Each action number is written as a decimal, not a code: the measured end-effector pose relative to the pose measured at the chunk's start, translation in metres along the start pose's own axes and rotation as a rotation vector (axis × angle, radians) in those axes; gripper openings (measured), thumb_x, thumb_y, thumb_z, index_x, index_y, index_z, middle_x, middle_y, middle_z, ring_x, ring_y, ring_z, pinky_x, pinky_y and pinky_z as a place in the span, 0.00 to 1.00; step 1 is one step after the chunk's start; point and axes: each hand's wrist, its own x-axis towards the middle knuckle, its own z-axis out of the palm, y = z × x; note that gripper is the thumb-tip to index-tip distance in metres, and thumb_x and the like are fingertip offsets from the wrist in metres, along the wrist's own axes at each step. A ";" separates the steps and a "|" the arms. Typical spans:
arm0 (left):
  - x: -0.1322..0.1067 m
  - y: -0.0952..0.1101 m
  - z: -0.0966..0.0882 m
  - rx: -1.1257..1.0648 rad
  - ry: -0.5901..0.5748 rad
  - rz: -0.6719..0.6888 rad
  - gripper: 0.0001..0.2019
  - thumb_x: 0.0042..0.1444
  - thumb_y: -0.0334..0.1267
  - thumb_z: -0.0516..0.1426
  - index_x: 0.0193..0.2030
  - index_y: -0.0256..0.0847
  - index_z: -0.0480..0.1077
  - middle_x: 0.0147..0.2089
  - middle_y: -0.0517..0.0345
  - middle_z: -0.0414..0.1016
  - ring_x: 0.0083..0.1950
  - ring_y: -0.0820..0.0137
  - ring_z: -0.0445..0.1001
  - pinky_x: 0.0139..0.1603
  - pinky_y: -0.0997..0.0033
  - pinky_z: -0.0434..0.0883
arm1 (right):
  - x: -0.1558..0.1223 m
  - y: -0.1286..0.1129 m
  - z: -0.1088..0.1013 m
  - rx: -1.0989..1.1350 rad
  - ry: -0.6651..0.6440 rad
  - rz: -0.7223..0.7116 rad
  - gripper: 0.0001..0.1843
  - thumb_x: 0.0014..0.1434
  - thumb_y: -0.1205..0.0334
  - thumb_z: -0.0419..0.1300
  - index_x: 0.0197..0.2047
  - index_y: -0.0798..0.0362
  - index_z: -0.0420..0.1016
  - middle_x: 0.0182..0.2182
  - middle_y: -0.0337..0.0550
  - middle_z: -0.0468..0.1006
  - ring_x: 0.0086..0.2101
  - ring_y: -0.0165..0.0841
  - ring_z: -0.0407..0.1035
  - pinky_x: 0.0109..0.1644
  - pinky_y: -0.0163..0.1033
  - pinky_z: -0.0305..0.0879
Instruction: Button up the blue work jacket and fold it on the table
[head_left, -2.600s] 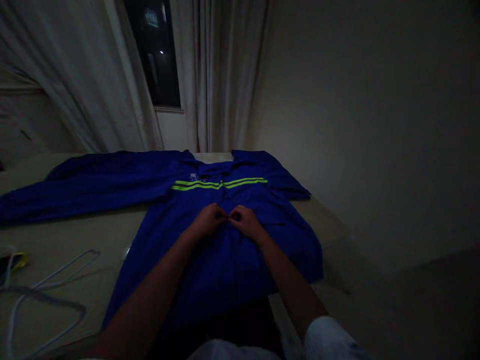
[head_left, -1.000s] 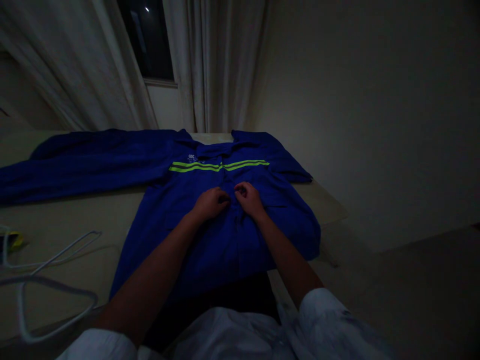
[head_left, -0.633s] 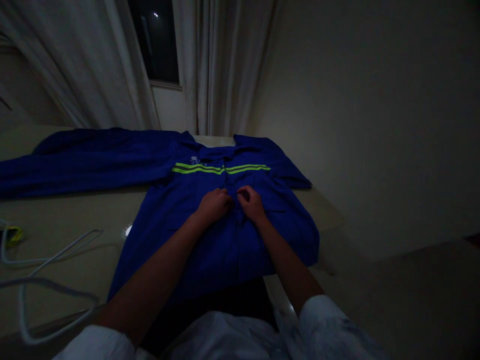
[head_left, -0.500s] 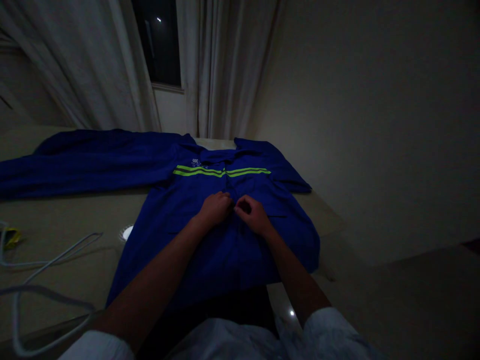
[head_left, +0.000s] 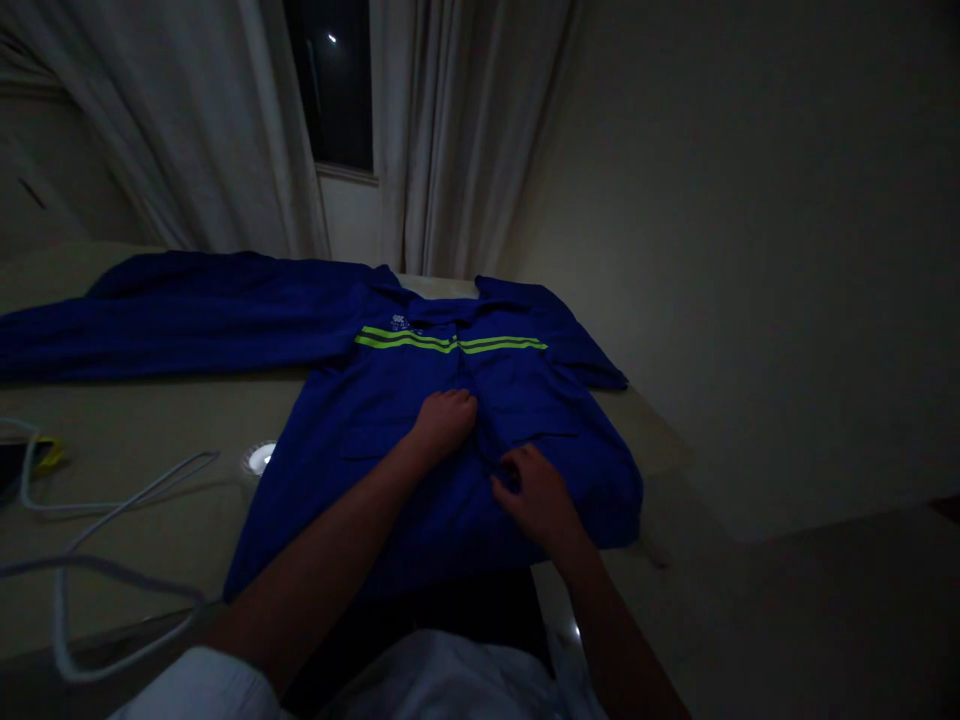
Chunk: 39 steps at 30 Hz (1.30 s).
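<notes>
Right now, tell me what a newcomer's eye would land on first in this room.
The blue work jacket with its lime-green stripes stands out, spread flat across the dim table, one sleeve stretched far to the left. On its front sit the person's hands: the left hand curled at mid-chest, the right hand nearer, fingers pinching the cloth. White hangers lie on the table's left side.

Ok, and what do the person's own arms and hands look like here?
The left hand and right hand are bare: no gloves, no ring or watch visible in the dim light. Forearms are uncovered. A white sleeve shows high on the left arm; the right arm's sleeve is out of frame.
</notes>
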 end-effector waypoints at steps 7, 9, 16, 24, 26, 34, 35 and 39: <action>-0.002 -0.008 -0.008 -0.143 -0.009 -0.112 0.11 0.69 0.39 0.54 0.50 0.40 0.76 0.51 0.45 0.81 0.49 0.58 0.81 0.45 0.65 0.73 | 0.013 0.016 0.003 0.321 -0.032 0.071 0.03 0.59 0.64 0.61 0.34 0.49 0.76 0.32 0.40 0.75 0.34 0.35 0.71 0.41 0.39 0.66; -0.002 -0.014 -0.016 -0.291 0.046 -0.092 0.11 0.67 0.38 0.55 0.51 0.42 0.76 0.51 0.49 0.82 0.48 0.60 0.80 0.46 0.66 0.72 | 0.014 0.022 0.003 0.453 -0.046 0.104 0.05 0.60 0.59 0.61 0.35 0.49 0.78 0.32 0.39 0.75 0.35 0.35 0.70 0.41 0.39 0.67; -0.011 -0.018 -0.029 -0.800 -0.363 0.266 0.07 0.57 0.40 0.64 0.40 0.43 0.82 0.38 0.59 0.84 0.39 0.67 0.80 0.41 0.72 0.71 | 0.014 0.025 0.001 0.593 -0.051 0.154 0.08 0.59 0.54 0.62 0.37 0.49 0.78 0.31 0.38 0.76 0.35 0.35 0.70 0.41 0.38 0.67; -0.017 -0.005 -0.012 -0.602 -0.448 0.327 0.06 0.49 0.31 0.66 0.35 0.44 0.82 0.32 0.62 0.82 0.31 0.70 0.77 0.31 0.73 0.65 | 0.013 0.021 0.007 0.538 -0.021 0.140 0.08 0.55 0.56 0.67 0.34 0.51 0.80 0.28 0.38 0.77 0.28 0.32 0.68 0.34 0.37 0.63; -0.017 -0.005 -0.013 -0.617 -0.467 0.292 0.08 0.48 0.30 0.66 0.36 0.44 0.81 0.32 0.62 0.81 0.31 0.70 0.77 0.30 0.74 0.65 | 0.013 0.020 0.007 0.513 -0.017 0.124 0.07 0.56 0.56 0.67 0.33 0.50 0.81 0.29 0.39 0.76 0.28 0.32 0.68 0.33 0.36 0.63; -0.018 -0.004 -0.024 -0.728 -0.429 0.309 0.07 0.48 0.29 0.67 0.35 0.42 0.79 0.33 0.63 0.82 0.34 0.70 0.78 0.35 0.74 0.68 | 0.012 0.018 0.003 0.516 -0.030 0.077 0.09 0.58 0.56 0.65 0.33 0.51 0.83 0.30 0.40 0.76 0.31 0.32 0.70 0.34 0.36 0.63; -0.018 -0.003 -0.024 -0.717 -0.413 0.305 0.08 0.48 0.29 0.67 0.35 0.42 0.78 0.33 0.63 0.82 0.34 0.70 0.78 0.35 0.74 0.68 | 0.012 0.018 0.003 0.520 -0.031 0.076 0.09 0.59 0.56 0.65 0.33 0.51 0.83 0.30 0.40 0.76 0.31 0.32 0.70 0.34 0.36 0.63; -0.024 0.002 -0.020 -0.613 -0.339 0.258 0.10 0.47 0.29 0.66 0.36 0.43 0.74 0.33 0.64 0.80 0.33 0.71 0.76 0.31 0.74 0.63 | 0.011 0.015 0.003 0.522 -0.016 0.085 0.09 0.58 0.56 0.64 0.32 0.52 0.83 0.30 0.39 0.75 0.30 0.31 0.68 0.34 0.35 0.61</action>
